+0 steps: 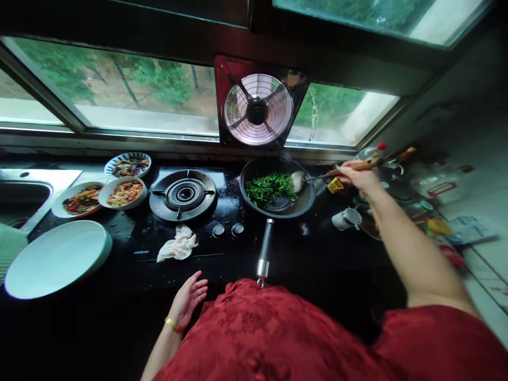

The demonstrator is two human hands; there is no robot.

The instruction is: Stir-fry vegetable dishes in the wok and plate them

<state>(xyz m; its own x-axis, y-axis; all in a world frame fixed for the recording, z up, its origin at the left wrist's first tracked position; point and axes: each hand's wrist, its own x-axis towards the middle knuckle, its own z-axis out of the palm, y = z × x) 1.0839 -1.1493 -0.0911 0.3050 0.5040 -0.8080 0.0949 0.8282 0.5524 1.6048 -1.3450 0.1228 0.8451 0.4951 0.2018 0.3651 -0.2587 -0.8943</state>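
My right hand (359,177) is closed around the wooden handle of a spatula (297,181), whose metal head rests at the right side of the chopped green vegetables (270,188). These lie in a dark frying pan (305,203) on the right burner, its handle pointing toward my body. In front of my waist, my left hand (191,295) hangs with fingers stretched out and holds nothing. It is nearest to a crumpled white cloth or paper (178,244) on the stove's front edge.
A bare left burner (184,193) sits beside the pan. Farther left are several filled dishes, including a bowl (123,203), a large pale plate (59,259) and a sink (39,174). A metal-lidded jar (347,218) and bottles crowd the right. Behind the pan is a fan (257,110).
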